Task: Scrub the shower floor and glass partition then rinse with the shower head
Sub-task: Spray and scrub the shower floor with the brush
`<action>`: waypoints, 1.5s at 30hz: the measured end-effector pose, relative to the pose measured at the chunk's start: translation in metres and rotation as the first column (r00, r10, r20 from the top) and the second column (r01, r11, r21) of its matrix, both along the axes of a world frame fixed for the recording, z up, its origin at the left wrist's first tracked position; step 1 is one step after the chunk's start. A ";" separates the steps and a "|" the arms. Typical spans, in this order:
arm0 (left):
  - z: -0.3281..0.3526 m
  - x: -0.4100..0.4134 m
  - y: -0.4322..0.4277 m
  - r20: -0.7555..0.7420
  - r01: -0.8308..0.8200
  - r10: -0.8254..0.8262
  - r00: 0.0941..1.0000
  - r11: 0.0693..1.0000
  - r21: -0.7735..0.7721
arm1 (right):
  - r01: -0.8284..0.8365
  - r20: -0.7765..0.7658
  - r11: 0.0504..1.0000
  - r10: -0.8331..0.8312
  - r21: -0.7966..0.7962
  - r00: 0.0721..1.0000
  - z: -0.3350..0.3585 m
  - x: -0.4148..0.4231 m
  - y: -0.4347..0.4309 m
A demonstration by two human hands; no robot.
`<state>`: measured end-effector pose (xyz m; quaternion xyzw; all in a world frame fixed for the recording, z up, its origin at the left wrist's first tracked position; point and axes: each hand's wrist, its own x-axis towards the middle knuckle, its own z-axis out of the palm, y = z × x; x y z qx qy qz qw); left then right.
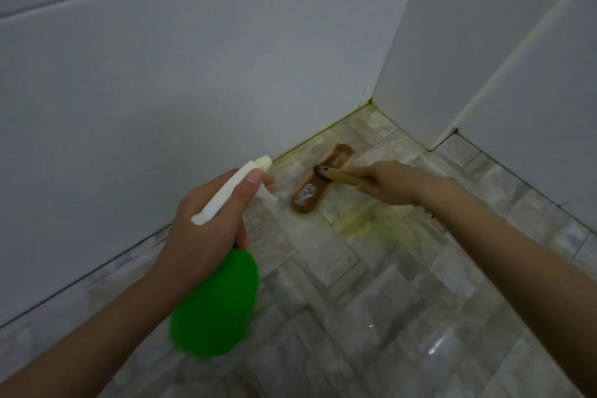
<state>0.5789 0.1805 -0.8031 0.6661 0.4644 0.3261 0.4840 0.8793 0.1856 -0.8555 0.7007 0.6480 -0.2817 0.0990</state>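
My left hand [206, 226] grips a green spray bottle [214, 304] by its white trigger head [232, 191], whose nozzle points toward the base of the wall. My right hand [392, 182] holds the wooden handle [339, 175] of a brown scrub brush [321, 178]. The brush head lies flat on the grey stone-pattern shower floor [371, 300], close to the corner. Yellowish liquid [365, 224] stains the floor below my right hand and runs along the grout line at the wall. No glass partition or shower head is in view.
White tiled walls [193, 81] meet in a corner at the upper right. A further white wall section [533, 90] juts out on the right. The wet floor shines near the bottom right.
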 end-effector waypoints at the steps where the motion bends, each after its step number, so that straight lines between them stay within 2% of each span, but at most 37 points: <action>1: 0.001 -0.005 0.000 0.004 -0.006 0.006 1.000 1.000 -0.012 | 0.012 0.032 0.998 -0.011 -0.055 0.999 0.008 0.006 -0.009; 3: 0.003 -0.012 0.001 0.026 -0.014 0.014 1.000 1.000 -0.025 | 0.055 0.071 0.996 -0.050 -0.067 0.996 0.015 0.005 -0.016; 7: 0.006 -0.024 -0.002 0.016 -0.029 0.030 0.999 1.000 -0.009 | 0.110 -0.145 0.977 -0.084 0.183 0.986 -0.030 -0.057 0.003; 9: 0.006 -0.029 -0.005 -0.001 -0.044 0.044 0.999 0.999 -0.010 | 0.140 -0.181 0.953 -0.093 0.269 0.979 -0.050 -0.077 0.005; 13: 0.004 -0.036 -0.011 -0.005 -0.051 0.051 0.999 0.998 -0.020 | 0.136 -0.186 0.954 -0.087 0.269 0.979 -0.053 -0.067 -0.043; 15: 0.004 -0.035 -0.011 0.026 -0.065 0.065 0.998 0.998 -0.025 | 0.078 -0.176 0.970 -0.037 0.231 0.984 -0.049 -0.073 -0.058; 19: 0.002 -0.028 -0.012 0.029 -0.070 0.070 0.997 0.997 -0.021 | -0.060 -0.074 0.951 0.086 0.302 0.994 -0.067 -0.071 -0.021; 20: 0.000 -0.027 -0.013 0.014 -0.061 0.061 0.998 0.998 -0.017 | -0.015 -0.067 0.945 0.039 0.327 0.997 -0.073 -0.059 -0.008; 23: -0.003 -0.028 -0.017 -0.018 -0.052 0.052 0.999 0.999 -0.012 | 0.295 -0.111 0.885 -0.273 0.361 0.956 -0.081 -0.006 0.021; 24: -0.002 -0.029 -0.019 -0.021 -0.055 0.055 0.998 0.998 -0.014 | 0.357 -0.111 0.854 -0.342 0.379 0.933 -0.083 0.009 0.024; 26: 0.000 -0.029 -0.019 -0.028 -0.058 0.058 0.998 0.998 -0.007 | 0.385 -0.103 0.831 -0.377 0.401 0.921 -0.082 0.021 0.026; 28: 0.000 -0.028 -0.017 -0.038 -0.047 0.047 0.998 0.999 -0.006 | 0.380 -0.160 0.849 -0.345 0.367 0.925 -0.082 0.002 0.024; 31: -0.004 -0.025 -0.016 -0.049 -0.020 0.020 0.999 1.000 -0.005 | 0.160 -0.163 0.925 -0.109 0.346 0.981 -0.090 -0.035 0.009; 33: -0.007 -0.022 -0.016 -0.047 -0.002 0.001 0.999 1.000 -0.012 | 0.079 -0.115 0.920 -0.037 0.384 0.993 -0.093 -0.024 0.005; 35: -0.007 -0.021 -0.017 -0.036 -0.003 0.002 0.999 1.000 -0.022 | 0.216 -0.113 0.892 -0.186 0.398 0.976 -0.091 0.005 0.014; 37: -0.007 -0.018 -0.016 -0.033 0.002 -0.002 0.999 1.000 -0.024 | 0.399 -0.137 0.828 -0.376 0.393 0.916 -0.085 0.035 0.027; 38: -0.006 -0.017 -0.015 -0.025 0.005 -0.006 1.000 1.000 -0.021 | 0.426 -0.126 0.816 -0.411 0.391 0.903 -0.083 0.043 0.033; 40: -0.005 -0.015 -0.010 -0.024 0.005 -0.006 1.000 1.000 -0.009 | 0.364 -0.103 0.856 -0.352 0.368 0.930 -0.078 0.040 0.036; 43: -0.005 -0.009 -0.004 -0.014 0.011 -0.011 1.000 1.000 0.002 | 0.103 -0.113 0.939 -0.070 0.327 0.991 -0.077 0.018 0.028; 45: -0.008 -0.006 -0.004 -0.026 0.007 -0.007 1.000 1.000 0.022 | -0.014 -0.086 0.941 0.046 0.339 0.995 -0.078 0.016 0.024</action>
